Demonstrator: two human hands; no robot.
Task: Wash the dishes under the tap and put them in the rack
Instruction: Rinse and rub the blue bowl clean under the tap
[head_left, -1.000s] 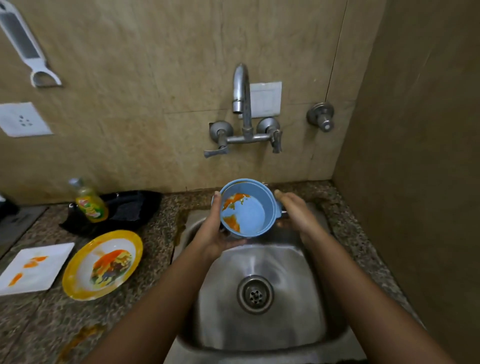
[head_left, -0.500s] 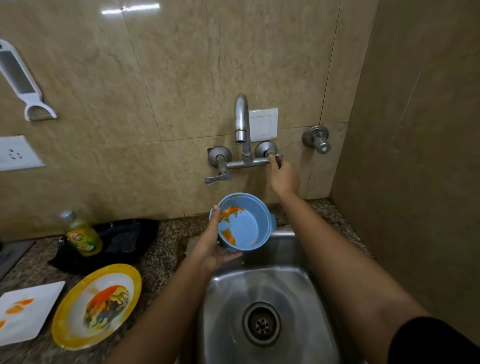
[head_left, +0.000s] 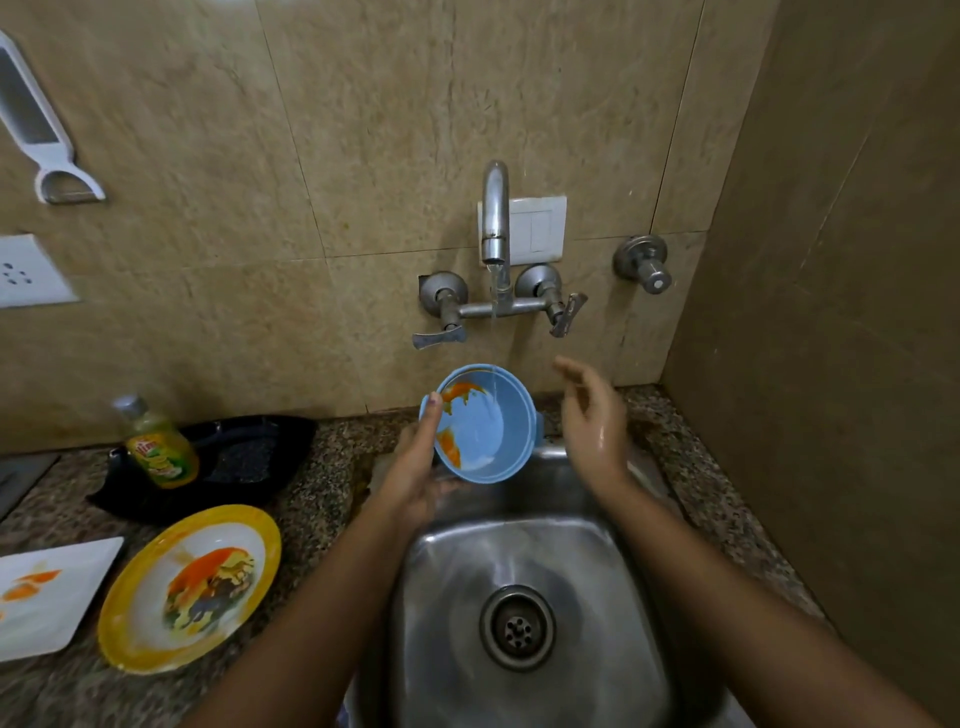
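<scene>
A light blue bowl (head_left: 488, 431) smeared with orange sauce is tilted toward me over the back of the steel sink (head_left: 519, 551). My left hand (head_left: 415, 467) grips its left rim, thumb over the edge. A thin stream of water runs from the tap (head_left: 494, 218) into the bowl. My right hand (head_left: 592, 415) hovers just right of the bowl, wet, fingers apart and holding nothing. On the counter to the left lie a yellow-rimmed plate (head_left: 189, 587) and a white square plate (head_left: 47, 592), both with orange stains. No rack is in view.
A dish soap bottle (head_left: 158, 444) stands in front of a black tray (head_left: 234, 462) at the back left of the granite counter. A side valve (head_left: 641, 262) sticks out of the wall on the right. A tiled wall closes in the right side.
My right hand left the tap's right handle and dropped beside the bowl. Water now flows from the spout. The bowl stays in my left hand.
</scene>
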